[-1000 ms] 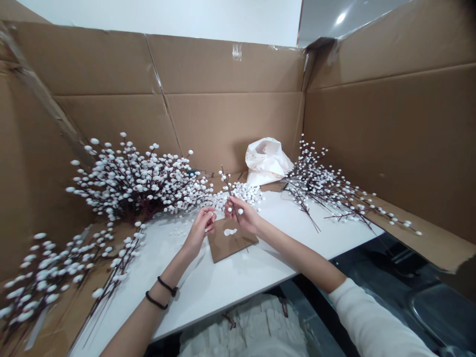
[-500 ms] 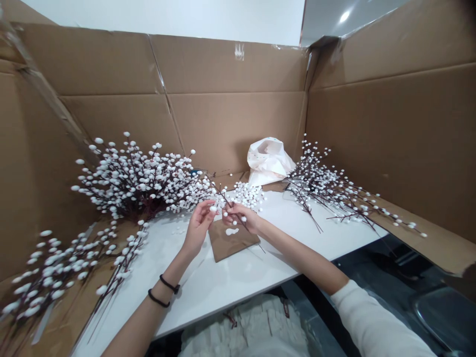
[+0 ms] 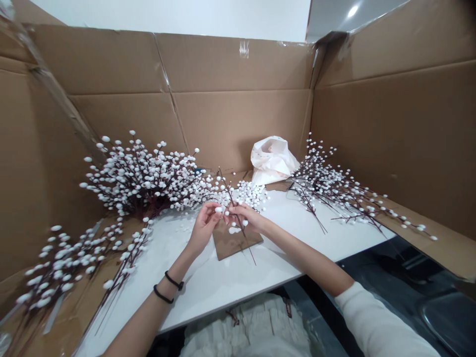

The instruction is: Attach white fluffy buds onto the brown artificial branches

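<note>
At frame centre, the right hand (image 3: 248,217) grasped a berried twig (image 3: 241,228) in its fingers; the left hand (image 3: 202,228) pinched a white berry (image 3: 218,209). Above, the white bag (image 3: 274,162) bore marks too small to read.

A dark twig (image 3: 240,224) bearing white balls is gripped by the right hand (image 3: 242,214); a white ball (image 3: 218,209) is held at the fingertips of the left hand (image 3: 205,223), just beside the twig. A cardboard square (image 3: 228,247) is laid below on the white table (image 3: 293,225). Loose balls (image 3: 253,194) are heaped behind, near a white bag (image 3: 274,162). Berried stems are bunched at left (image 3: 145,181) and right.
</note>
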The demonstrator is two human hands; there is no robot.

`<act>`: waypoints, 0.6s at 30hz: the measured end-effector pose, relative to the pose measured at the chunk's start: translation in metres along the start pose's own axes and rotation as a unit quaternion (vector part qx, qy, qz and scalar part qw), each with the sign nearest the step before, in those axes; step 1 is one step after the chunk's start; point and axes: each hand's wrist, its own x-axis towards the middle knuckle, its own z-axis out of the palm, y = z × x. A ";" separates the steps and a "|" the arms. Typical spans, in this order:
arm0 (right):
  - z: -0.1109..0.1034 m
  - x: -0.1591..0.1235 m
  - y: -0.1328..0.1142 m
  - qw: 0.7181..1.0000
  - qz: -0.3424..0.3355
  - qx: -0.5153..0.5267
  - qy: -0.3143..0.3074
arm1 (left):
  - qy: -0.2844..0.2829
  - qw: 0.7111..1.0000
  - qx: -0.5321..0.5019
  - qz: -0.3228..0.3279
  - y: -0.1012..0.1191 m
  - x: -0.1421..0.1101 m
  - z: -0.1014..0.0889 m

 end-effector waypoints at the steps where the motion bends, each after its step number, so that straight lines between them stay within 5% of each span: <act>1: 0.000 0.000 0.000 1.000 -0.003 -0.008 0.001 | 0.000 1.000 0.000 0.002 0.000 0.000 0.000; 18: -0.006 0.002 0.004 0.996 -0.030 -0.071 -0.049 | -0.020 0.999 -0.016 0.023 -0.005 0.001 0.000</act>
